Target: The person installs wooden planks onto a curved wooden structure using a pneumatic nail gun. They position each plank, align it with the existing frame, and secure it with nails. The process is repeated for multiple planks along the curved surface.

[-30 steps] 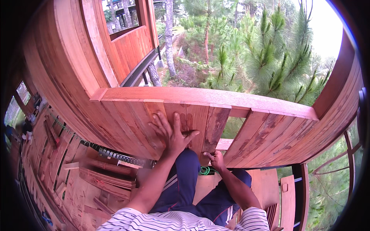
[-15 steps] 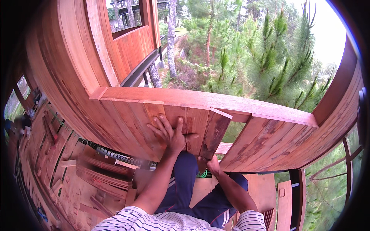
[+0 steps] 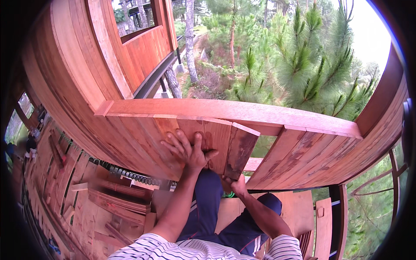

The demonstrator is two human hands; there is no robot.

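Note:
My left hand (image 3: pixel 189 151) lies with fingers spread on the vertical reddish boards (image 3: pixel 167 127) of the low wall, just left of the middle. My right hand (image 3: pixel 235 184) is closed on the lower end of a dark-mottled plank (image 3: pixel 241 151), which sits tilted slightly out of line with its neighbours. To its right is a gap showing foliage and a lower crosspiece (image 3: pixel 252 163). The wooden top rail (image 3: pixel 234 108) runs above the boards. A green coil (image 3: pixel 229 194) shows partly behind my right hand, between my knees.
Stacks of loose boards (image 3: pixel 117 201) lie on the plank floor at lower left, near a coiled black hose (image 3: pixel 134 175). A person (image 3: pixel 30 147) is at the far left. A window opening is at upper left; pines stand beyond the rail. A loose plank (image 3: pixel 323 225) lies at lower right.
The dark plank has tipped out of line with the boards beside it, its top dropping. My right hand has moved slightly down with it; my left hand has shifted slightly lower.

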